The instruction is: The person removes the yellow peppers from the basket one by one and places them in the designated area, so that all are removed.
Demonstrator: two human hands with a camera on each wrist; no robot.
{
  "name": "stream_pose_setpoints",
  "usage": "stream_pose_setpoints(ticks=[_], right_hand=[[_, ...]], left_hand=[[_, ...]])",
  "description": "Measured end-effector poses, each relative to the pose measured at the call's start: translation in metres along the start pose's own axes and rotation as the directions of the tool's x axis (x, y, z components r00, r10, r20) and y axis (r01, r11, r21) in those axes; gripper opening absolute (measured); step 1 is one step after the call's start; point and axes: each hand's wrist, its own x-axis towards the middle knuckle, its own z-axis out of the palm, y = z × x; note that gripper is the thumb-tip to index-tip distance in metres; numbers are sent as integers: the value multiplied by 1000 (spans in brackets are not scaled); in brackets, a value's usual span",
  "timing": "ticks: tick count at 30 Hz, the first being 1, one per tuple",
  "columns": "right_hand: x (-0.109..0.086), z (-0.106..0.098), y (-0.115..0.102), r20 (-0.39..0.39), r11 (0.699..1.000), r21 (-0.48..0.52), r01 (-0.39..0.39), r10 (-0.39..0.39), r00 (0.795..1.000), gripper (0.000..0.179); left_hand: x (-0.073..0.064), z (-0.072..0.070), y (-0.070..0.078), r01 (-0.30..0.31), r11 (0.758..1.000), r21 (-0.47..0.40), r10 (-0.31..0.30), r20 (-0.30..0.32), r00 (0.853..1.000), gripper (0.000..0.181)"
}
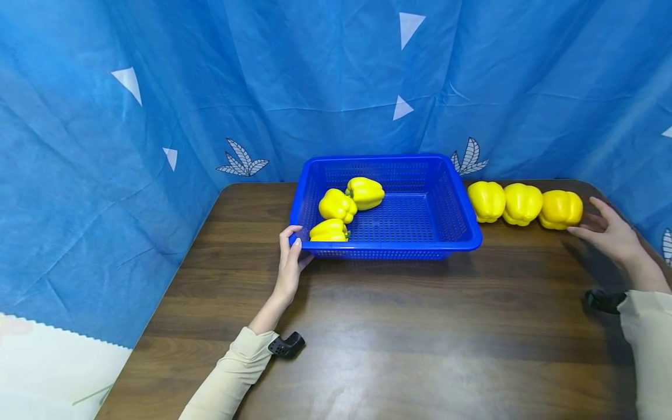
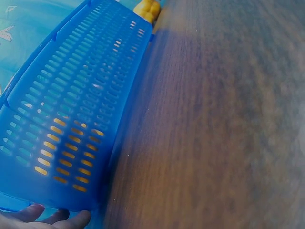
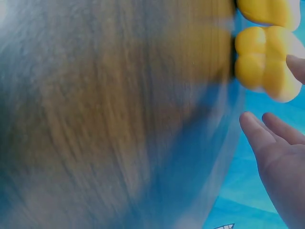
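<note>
A blue plastic basket (image 1: 409,248) with slotted walls stands at the far middle of the table. Inside its left part lie three yellow bell peppers, one at the back (image 1: 366,193), one in the middle (image 1: 337,205) and one by the front wall (image 1: 328,230). My left hand (image 1: 290,271) grips the basket's front left corner, fingers at the rim. To the right of the basket, three more yellow bell peppers stand in a row. The rightmost bell pepper (image 1: 560,209) is nearest my right hand (image 1: 616,236), whose fingers are spread beside it, holding nothing.
The row's other bell peppers, left (image 1: 486,202) and middle (image 1: 522,204), sit side by side, the left one close to the basket's right wall. A dark wood-grain table (image 1: 388,332) carries everything. Blue patterned cloth (image 1: 336,76) hangs behind the table and along both sides.
</note>
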Motion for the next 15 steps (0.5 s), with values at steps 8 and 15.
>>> stream_pose_setpoints(ticks=[8,15], right_hand=[[1,-4,3,-7,1000,-29,-2,1,1000,89],[5,-7,8,-12,998,-69,9,-10,1000,89]], left_hand=[[0,0,0,-12,1000,-9,12,0,1000,40],[-1,0,0,1,1000,-1,-1,-2,1000,39]])
